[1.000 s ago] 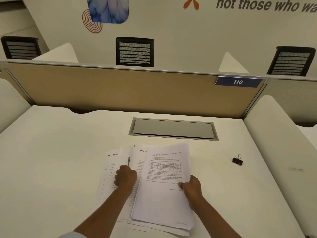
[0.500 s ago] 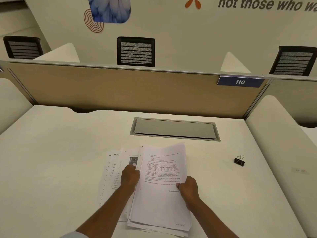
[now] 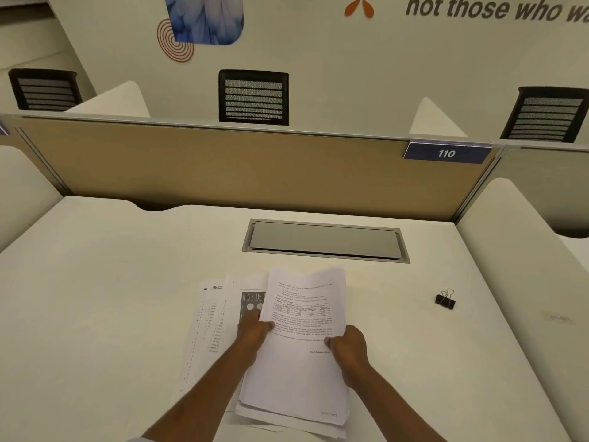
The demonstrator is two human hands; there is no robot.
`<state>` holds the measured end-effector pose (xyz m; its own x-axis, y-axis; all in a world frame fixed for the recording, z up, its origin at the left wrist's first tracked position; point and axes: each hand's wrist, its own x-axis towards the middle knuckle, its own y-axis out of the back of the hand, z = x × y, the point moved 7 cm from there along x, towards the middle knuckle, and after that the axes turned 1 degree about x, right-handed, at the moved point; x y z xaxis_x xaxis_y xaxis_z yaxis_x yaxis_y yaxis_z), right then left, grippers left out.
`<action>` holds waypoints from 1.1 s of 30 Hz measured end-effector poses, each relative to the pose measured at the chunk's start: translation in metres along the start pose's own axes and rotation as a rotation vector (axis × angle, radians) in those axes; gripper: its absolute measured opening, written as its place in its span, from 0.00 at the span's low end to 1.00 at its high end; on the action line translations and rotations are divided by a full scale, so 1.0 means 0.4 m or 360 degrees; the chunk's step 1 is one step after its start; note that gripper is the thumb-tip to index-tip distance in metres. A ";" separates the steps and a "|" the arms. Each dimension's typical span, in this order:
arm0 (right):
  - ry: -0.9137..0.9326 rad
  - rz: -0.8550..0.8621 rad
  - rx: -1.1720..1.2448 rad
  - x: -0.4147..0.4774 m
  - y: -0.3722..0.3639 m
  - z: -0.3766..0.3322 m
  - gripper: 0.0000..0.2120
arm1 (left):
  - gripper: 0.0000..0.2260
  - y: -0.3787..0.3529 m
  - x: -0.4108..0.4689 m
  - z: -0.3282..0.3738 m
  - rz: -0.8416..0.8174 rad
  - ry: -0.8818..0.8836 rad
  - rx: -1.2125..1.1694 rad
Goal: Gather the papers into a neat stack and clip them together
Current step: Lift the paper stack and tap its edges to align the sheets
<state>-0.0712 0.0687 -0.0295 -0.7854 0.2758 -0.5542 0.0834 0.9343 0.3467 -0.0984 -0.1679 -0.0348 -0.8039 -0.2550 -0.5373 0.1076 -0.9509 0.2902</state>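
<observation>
White surface (image 3: pixel 95 298) holds loose white printed papers (image 3: pixel 299 378); my left hand (image 3: pixel 253 333) and right hand (image 3: pixel 349 344) grip their side edges, fingers curled; black binder clip (image 3: pixel 445 299) lies well apart

Office/study hall: numbered desk w/ partition (image 3: pixel 223 167), tag "110" (image 3: pixel 446 153), mesh chairs (image 3: pixel 254 97) behind.

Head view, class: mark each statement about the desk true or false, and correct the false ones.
1. The binder clip is clamped on the papers. False: it lies on the desk, to their right, apart.
2. The right hand grips the papers' right edge. True.
3. The papers form one squared stack. False: sheets fan out leftward.
4. The left hand touches the papers' left side. True.
</observation>
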 end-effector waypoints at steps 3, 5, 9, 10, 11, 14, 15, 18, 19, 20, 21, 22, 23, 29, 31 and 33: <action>-0.0009 -0.0051 0.0118 -0.001 0.006 -0.002 0.13 | 0.13 0.000 -0.011 0.012 -0.0058 -0.0052 -0.0125; -0.0016 -0.0071 0.0219 0.002 0.016 0.002 0.14 | 0.14 0.004 -0.020 0.019 -0.0152 -0.0127 -0.0237; 0.0006 -0.0090 0.0371 -0.003 0.035 0.001 0.10 | 0.19 0.018 -0.042 0.029 -0.0422 -0.0303 -0.0585; 0.0026 -0.0101 0.0402 -0.006 0.038 -0.005 0.10 | 0.21 0.020 -0.046 0.033 -0.0479 -0.0336 -0.0675; 0.0030 -0.0109 0.0432 -0.005 0.040 -0.007 0.11 | 0.24 0.021 -0.051 0.035 -0.0530 -0.0353 -0.0745; 0.0011 -0.0126 0.0542 0.002 0.045 -0.014 0.19 | 0.37 0.021 -0.040 0.026 -0.0578 -0.0340 -0.0817; 0.0016 -0.0175 0.0589 0.003 0.045 -0.018 0.22 | 0.38 0.021 -0.038 0.023 -0.0563 -0.0337 -0.0823; 0.0122 -0.0522 0.0649 -0.005 0.031 -0.039 0.26 | 0.31 0.022 -0.045 0.028 -0.0515 -0.0344 -0.0775; 0.0171 -0.0602 0.0623 -0.013 0.029 -0.047 0.24 | 0.26 0.023 -0.051 0.035 -0.0497 -0.0360 -0.0746; 0.0214 -0.0619 0.0571 -0.017 0.031 -0.053 0.21 | 0.22 0.023 -0.052 0.039 -0.0477 -0.0359 -0.0710; 0.0244 -0.0586 0.0514 -0.017 0.034 -0.056 0.19 | 0.19 0.021 -0.054 0.042 -0.0466 -0.0361 -0.0670; 0.0267 -0.0525 0.0456 -0.015 0.038 -0.058 0.16 | 0.18 0.019 -0.053 0.043 -0.0447 -0.0375 -0.0595; 0.0275 -0.0453 0.0408 -0.011 0.042 -0.059 0.15 | 0.16 0.018 -0.053 0.044 -0.0419 -0.0407 -0.0492; 0.0247 -0.0296 0.0420 -0.005 0.045 -0.047 0.17 | 0.07 0.049 -0.042 0.043 0.0092 -0.0407 0.0351; 0.0220 -0.0278 0.0372 0.002 0.043 -0.036 0.17 | 0.08 0.083 -0.051 0.043 0.0391 -0.0384 0.0721; 0.0171 -0.0264 0.0338 0.010 0.042 -0.021 0.17 | 0.10 0.112 -0.062 0.039 0.0641 -0.0358 0.1050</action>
<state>-0.0780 0.0834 -0.0194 -0.8587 0.1006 -0.5026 0.0662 0.9941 0.0858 -0.0827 -0.2014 0.0040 -0.8831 -0.4478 -0.1400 0.1028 -0.4758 0.8735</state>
